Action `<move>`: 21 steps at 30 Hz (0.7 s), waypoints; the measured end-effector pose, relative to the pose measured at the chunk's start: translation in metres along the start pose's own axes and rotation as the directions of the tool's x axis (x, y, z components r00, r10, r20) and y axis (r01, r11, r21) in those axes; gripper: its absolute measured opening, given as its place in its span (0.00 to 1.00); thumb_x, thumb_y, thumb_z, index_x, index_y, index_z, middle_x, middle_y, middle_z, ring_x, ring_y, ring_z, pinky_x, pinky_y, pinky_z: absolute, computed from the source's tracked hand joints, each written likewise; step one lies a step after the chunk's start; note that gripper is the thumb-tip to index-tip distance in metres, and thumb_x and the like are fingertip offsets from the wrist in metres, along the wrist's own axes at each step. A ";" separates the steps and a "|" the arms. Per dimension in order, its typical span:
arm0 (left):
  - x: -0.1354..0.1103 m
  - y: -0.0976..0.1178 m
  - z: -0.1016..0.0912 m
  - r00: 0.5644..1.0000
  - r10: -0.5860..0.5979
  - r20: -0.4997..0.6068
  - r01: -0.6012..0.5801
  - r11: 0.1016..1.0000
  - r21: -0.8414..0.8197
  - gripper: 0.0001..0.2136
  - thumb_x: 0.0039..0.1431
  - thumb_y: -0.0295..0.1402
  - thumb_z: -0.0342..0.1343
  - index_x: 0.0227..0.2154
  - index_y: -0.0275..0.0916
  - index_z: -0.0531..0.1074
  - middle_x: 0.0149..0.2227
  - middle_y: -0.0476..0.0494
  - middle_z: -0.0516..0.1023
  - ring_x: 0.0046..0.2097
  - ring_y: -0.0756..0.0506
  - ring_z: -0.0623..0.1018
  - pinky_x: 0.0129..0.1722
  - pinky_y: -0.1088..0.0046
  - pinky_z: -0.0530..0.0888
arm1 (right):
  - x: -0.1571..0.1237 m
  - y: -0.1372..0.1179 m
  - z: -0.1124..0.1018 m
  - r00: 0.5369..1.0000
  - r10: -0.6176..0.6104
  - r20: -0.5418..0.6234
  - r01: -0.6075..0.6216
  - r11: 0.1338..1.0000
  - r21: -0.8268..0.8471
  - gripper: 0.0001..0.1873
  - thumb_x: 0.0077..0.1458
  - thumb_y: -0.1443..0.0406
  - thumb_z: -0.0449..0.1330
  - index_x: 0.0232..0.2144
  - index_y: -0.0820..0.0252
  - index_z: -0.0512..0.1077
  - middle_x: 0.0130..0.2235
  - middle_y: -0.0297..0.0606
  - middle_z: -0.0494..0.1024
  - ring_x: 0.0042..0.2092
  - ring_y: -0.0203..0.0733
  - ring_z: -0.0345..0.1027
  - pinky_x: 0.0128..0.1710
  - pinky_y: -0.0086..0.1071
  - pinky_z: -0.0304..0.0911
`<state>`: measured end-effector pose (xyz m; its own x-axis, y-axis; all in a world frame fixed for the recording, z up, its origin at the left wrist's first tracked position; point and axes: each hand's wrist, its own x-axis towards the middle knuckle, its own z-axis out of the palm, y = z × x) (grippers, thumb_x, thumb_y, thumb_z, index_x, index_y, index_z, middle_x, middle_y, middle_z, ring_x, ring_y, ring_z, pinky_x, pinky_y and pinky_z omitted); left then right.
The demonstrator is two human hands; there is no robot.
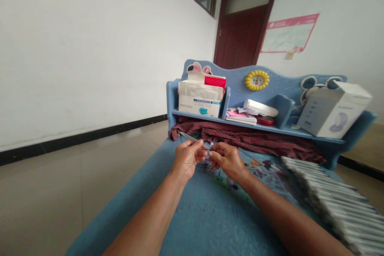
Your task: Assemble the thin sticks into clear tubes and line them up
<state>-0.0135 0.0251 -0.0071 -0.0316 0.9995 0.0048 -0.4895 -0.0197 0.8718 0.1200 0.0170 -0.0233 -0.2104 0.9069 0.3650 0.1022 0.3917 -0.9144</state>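
Note:
Above the blue desk (216, 216), my left hand (186, 159) is closed around a thin grey rod (188, 136), whose far end points up and left toward the checked cloth. My right hand (227, 160) is close beside it, thumb and fingers pinched together near the rod's near end. Whatever lies between those right fingertips is too small to make out. A second thin length (250, 156) shows behind the right hand; I cannot tell if it joins the rod. On the desk's right side lies a pile of grey-white rods (333, 196), side by side.
A dark red checked cloth (240, 136) lies bunched along the desk's back. On the blue shelf (192, 114) above stand a mask box (198, 104), papers (240, 118), a red round tin (265, 121) and a tall white box (333, 112). A white wall (105, 48) runs along the left.

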 end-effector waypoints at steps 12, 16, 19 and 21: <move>0.000 0.000 -0.001 0.998 -0.001 0.065 0.000 1.000 0.023 0.05 0.46 0.26 0.58 0.25 0.32 0.67 0.19 0.46 0.74 0.16 0.53 0.70 0.13 0.81 0.67 | -0.002 -0.002 -0.004 0.979 0.143 0.147 -0.150 0.988 0.039 0.22 0.52 0.48 0.48 0.28 0.62 0.64 0.18 0.34 0.71 0.15 0.34 0.63 0.14 0.26 0.57; 0.001 0.001 -0.001 1.000 -0.002 0.009 0.002 1.000 0.006 0.05 0.45 0.25 0.59 0.24 0.32 0.67 0.18 0.47 0.73 0.16 0.53 0.70 0.13 0.81 0.67 | 0.001 0.001 -0.007 0.997 0.043 0.066 -0.039 0.998 -0.048 0.19 0.48 0.51 0.55 0.31 0.63 0.65 0.19 0.30 0.69 0.17 0.32 0.62 0.16 0.25 0.57; 0.000 0.001 0.000 1.000 -0.003 -0.023 0.003 1.000 0.011 0.06 0.45 0.26 0.59 0.24 0.32 0.66 0.18 0.47 0.74 0.16 0.53 0.70 0.12 0.81 0.66 | -0.001 0.002 -0.010 0.994 -0.103 -0.025 0.095 0.968 -0.231 0.13 0.48 0.57 0.57 0.30 0.61 0.66 0.20 0.30 0.68 0.20 0.32 0.63 0.19 0.25 0.59; -0.001 0.001 0.001 1.000 -0.004 -0.019 0.004 1.000 0.013 0.06 0.45 0.26 0.59 0.24 0.32 0.67 0.18 0.47 0.73 0.15 0.54 0.70 0.12 0.82 0.66 | -0.003 0.000 -0.011 0.985 -0.171 -0.015 0.156 0.926 -0.344 0.11 0.51 0.58 0.54 0.27 0.61 0.67 0.22 0.31 0.69 0.22 0.32 0.64 0.22 0.25 0.59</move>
<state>-0.0134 0.0242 -0.0055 -0.0464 0.9989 -0.0082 -0.4785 -0.0151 0.8779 0.1308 0.0159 -0.0224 -0.2101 0.8288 0.5187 0.3966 0.5571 -0.7296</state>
